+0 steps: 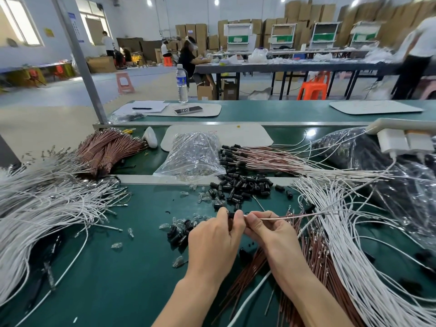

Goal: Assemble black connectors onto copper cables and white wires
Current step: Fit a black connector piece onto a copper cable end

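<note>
Head view: green desk [118, 267] in a factory hall, cardboard boxes [304, 10] stacked at the far wall. Above the desk's middle, my left hand [212, 239] pinches a black connector [231, 215]; my right hand [271, 230] pinches its wire [283, 217] just beside it. The wire's long axis runs level, left to right, free end pointing right.

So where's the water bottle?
In the head view the water bottle stands upright at the back edge of the far green bench, left of centre, just right of the papers.
</note>
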The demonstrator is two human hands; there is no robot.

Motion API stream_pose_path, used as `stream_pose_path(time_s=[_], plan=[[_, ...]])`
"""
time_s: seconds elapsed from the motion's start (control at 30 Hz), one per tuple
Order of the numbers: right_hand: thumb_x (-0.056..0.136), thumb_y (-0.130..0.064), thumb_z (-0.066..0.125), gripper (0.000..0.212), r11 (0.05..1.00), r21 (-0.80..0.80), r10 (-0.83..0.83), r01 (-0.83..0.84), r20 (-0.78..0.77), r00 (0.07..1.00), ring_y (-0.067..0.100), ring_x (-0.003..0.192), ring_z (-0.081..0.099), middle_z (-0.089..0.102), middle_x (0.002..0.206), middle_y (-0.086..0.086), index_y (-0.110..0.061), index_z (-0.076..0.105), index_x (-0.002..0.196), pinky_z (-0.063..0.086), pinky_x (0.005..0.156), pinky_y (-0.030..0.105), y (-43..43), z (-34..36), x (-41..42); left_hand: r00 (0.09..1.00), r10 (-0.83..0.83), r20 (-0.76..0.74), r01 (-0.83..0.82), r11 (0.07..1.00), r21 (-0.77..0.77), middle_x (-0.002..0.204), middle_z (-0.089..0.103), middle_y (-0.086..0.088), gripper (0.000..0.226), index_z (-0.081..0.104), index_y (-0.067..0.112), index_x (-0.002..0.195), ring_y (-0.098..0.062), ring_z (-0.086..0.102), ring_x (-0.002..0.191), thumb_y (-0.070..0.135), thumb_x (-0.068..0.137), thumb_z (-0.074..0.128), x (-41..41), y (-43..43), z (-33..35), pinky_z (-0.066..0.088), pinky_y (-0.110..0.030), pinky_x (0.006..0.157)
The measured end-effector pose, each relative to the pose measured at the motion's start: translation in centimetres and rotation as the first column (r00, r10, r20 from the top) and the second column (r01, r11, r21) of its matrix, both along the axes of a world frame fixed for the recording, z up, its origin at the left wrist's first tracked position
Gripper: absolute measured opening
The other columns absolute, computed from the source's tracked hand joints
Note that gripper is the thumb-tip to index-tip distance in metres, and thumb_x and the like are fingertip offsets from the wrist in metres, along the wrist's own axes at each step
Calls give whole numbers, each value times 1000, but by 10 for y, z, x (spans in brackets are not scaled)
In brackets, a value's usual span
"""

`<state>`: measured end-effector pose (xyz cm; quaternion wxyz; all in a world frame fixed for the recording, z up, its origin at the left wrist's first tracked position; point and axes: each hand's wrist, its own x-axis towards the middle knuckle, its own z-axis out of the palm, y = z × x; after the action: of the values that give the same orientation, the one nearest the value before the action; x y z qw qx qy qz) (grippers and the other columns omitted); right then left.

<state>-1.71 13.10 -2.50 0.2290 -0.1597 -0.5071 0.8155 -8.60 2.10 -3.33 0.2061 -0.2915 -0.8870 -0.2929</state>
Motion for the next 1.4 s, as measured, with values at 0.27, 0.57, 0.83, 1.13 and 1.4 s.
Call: stream_pose_path(time_s=[0.27,0.57,0.83,1.13,1.4], plan=[[74,-26,77,33,994,93,-56,52,36,998,24,88,77,79,90,12,-1,70,95,59,74,21,-6,0,-4,998,59,-19,-60,995,-79,48,55,4,39,40,24,70,-16,55,46,47,100,30,1,3,0,34,-29,59],[87,-17,70,17,994,112,-26,18,71,997,25,90,77,79,90,12,-2,69,94,60,76,22,-4,-4,-4,998,11,58,1,977,-213,69,62,4,67,42,25,80,-18,60,67,57,94,-16,-2,1,-2,36,-32,88],[84,-23,70,33,999,14,46,-46,-12,999,28,98,75,77,102,17,0,67,106,60,79,25,-2,4,2,978,-139,153,110,976,186,59,52,10,43,36,33,76,-3,45,62,61,101,15,-1,-4,-1,32,-29,72],[75,-15,72,30,971,-141,-209,196,-83,974,21,80,75,77,95,18,-2,75,101,60,68,21,14,23,15,820,-296,490,-281,539,794,67,61,9,31,62,14,87,-6,55,62,41,100,54,-36,-53,28,47,-30,70],[76,-40,72,25,919,250,-258,305,-202,945,16,83,76,78,92,4,-20,79,90,59,72,18,47,102,15,649,-614,450,-244,392,887,79,70,1,26,70,13,96,-8,60,59,35,84,67,-39,-36,85,55,-24,58]])
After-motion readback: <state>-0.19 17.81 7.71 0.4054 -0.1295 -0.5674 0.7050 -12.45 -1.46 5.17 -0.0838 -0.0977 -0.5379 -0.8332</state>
